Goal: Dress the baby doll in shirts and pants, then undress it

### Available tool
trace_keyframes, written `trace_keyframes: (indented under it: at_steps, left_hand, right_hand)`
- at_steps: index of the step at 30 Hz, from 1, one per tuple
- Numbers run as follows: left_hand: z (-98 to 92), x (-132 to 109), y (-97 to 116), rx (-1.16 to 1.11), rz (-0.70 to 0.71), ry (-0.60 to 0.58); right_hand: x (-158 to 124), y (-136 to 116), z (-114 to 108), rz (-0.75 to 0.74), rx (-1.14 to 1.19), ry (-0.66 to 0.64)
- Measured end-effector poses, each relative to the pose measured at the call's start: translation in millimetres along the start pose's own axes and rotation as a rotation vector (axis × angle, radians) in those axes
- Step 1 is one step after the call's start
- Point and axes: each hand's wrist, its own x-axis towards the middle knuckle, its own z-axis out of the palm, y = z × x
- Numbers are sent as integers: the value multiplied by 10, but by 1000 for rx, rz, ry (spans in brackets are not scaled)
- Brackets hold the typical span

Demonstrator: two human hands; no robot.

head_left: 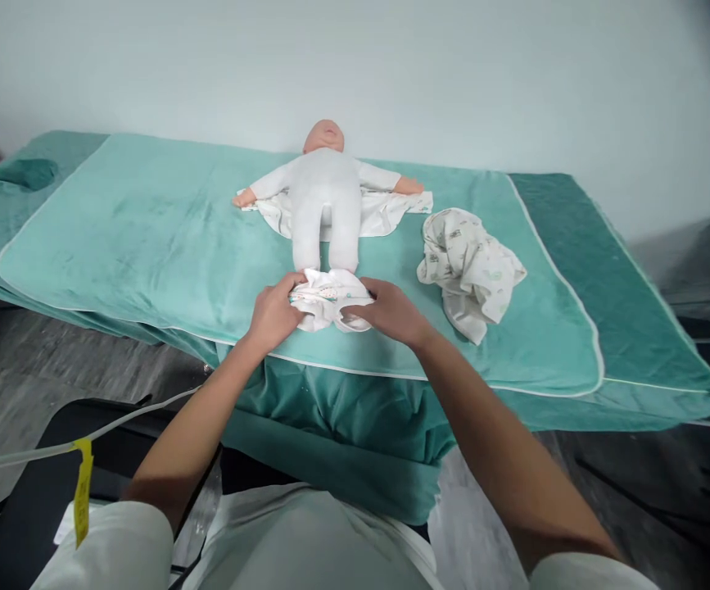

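A baby doll [328,188] lies on its back, arms spread, with a white cloth body and its head toward the wall. Under it an opened white baby shirt [382,215] is spread out. At the doll's feet, bunched white baby pants [330,293] with a small print show two openings side by side. My left hand [276,313] grips their left edge, thumb toward the opening. The right edge is pinched in my right hand [391,310], with the thumb across the fabric. The pants hide the doll's feet.
A crumpled white printed baby cloth [468,266] lies to the right on the green bed cover [146,229]. The bed has a face hole [23,174] at its left end. Below left are a black chair [102,434] and a pale cable with a yellow tag [83,492].
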Motion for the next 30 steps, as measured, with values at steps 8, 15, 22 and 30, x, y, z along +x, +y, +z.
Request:
trace_keyframes:
  at_steps: [8,15,22,30]
  left_hand:
    - [-578,38,73,-165,72,-391]
    - [-1171,-10,288,109,277,-413]
    - [-1748,-68,727,81,425,-191]
    - [-2068,-153,1160,277,345,14]
  right_hand:
    - [-80,-274,-354,-133,-151,-297]
    - [-14,-695,-571,-229,-465,-276]
    - [345,-860,-742,-382,-396,-48]
    - [29,-1809,-884,-536,-801,-98]
